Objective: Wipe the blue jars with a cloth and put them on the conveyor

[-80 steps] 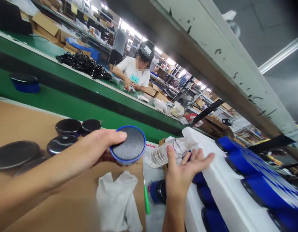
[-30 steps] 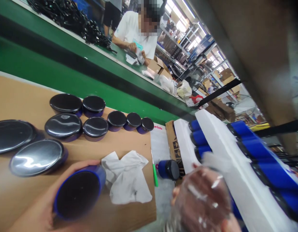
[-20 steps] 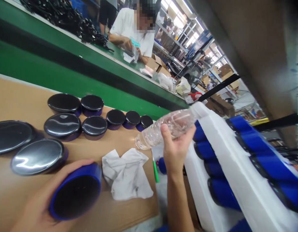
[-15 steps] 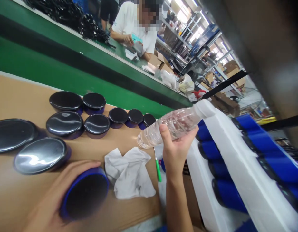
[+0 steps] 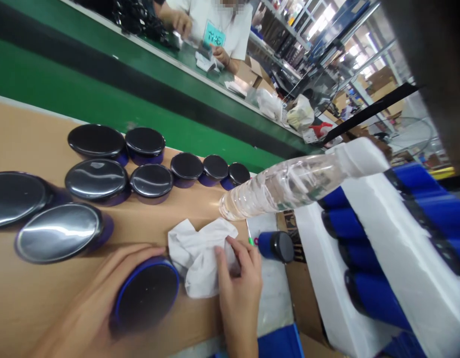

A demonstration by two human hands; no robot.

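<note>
My left hand (image 5: 103, 293) is wrapped round a blue cylindrical container (image 5: 147, 296), whose dark round end with a blue rim faces me. To its right, a crumpled white cloth (image 5: 196, 268) lies on the tan table. The fingers and thumb of my right hand (image 5: 239, 286) are bent onto the cloth's right side, pinching a fold. Beyond that hand a clear plastic bottle (image 5: 278, 186) with a white cap stands on the table, looking tilted in this view.
Several blue containers with shiny black lids (image 5: 151, 180) stand at the left and back. Another lies sideways (image 5: 274, 246) by the right hand. White foam trays (image 5: 394, 228) at the right hold more. Across a green conveyor (image 5: 177, 104) sits a person in a white shirt (image 5: 233, 30).
My right hand has let go of the bottle, which now stands on the table, and has come down onto the white cloth. My left hand still holds the container.
</note>
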